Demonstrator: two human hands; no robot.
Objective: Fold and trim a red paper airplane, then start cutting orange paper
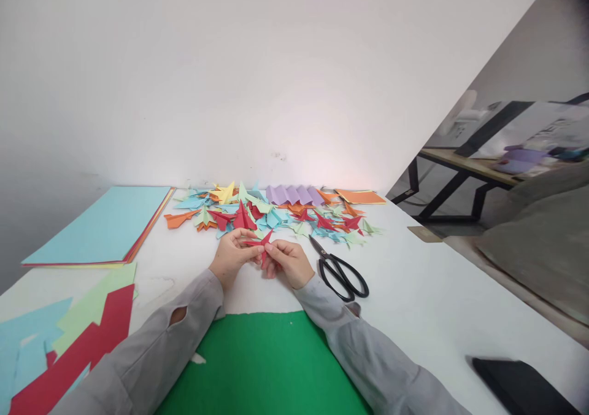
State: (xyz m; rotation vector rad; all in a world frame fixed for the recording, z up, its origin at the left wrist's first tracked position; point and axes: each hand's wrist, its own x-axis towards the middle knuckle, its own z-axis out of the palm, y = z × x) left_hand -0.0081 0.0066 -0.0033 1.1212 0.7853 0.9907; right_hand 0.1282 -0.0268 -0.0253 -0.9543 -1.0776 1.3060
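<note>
Between my two hands is a small folded piece of red paper (264, 241) with pointed ends, held up over the white table. My left hand (234, 255) pinches its left side between thumb and fingers. On the other side, my right hand (288, 261) grips it with thumb and forefinger; some fingertips are hidden. Just beyond my hands lies a heap of small folded paper shapes, among them a red one (243, 217), an orange one (179, 219) and a yellow one (224, 192). Black-handled scissors (343, 274) lie to the right of my right hand, blades pointing away.
A stack of coloured paper sheets (101, 221) lies at the back left. Cut paper scraps (117, 314) spread at the front left. A green mat (262, 366) is under my forearms. Pleated purple paper (294, 195) and orange paper (361, 196) sit by the wall. A black object (524, 384) lies front right.
</note>
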